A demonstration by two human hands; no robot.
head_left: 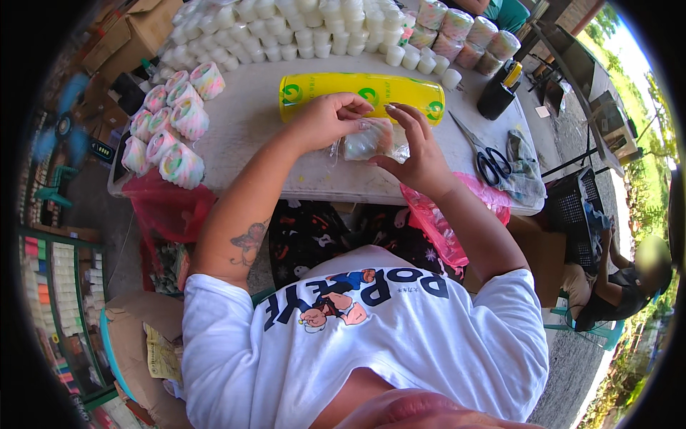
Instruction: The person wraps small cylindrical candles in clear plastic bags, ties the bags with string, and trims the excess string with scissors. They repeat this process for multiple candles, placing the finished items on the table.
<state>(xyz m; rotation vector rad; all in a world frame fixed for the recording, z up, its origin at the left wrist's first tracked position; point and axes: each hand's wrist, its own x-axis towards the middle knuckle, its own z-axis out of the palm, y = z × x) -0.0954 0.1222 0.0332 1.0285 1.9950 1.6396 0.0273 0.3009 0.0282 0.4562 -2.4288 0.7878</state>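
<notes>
A pastel-coloured bundle (pixel 368 141) in clear plastic film lies on the table in front of me, between my two hands. My left hand (pixel 334 120) comes over its left end, fingers curled and the thumb against the film, seemingly pinching it. At the other end, my right hand (pixel 418 151) is spread, with thumb and fingers apart around the bundle's right side. Loose film (pixel 400 151) shows by the right palm. Just behind both hands lies a wide yellow roll of wrap (pixel 364 93) with green print, partly covered by my left fingers.
White cups (pixel 286 36) are stacked along the back. Pastel rolls (pixel 171 125) stand at left, wrapped stacks (pixel 457 36) at back right. Scissors (pixel 489 161), a grey cloth (pixel 525 168) and a black holder (pixel 499 93) sit at right. Pink plastic bags hang at the front edge. A person (pixel 614 286) sits at right.
</notes>
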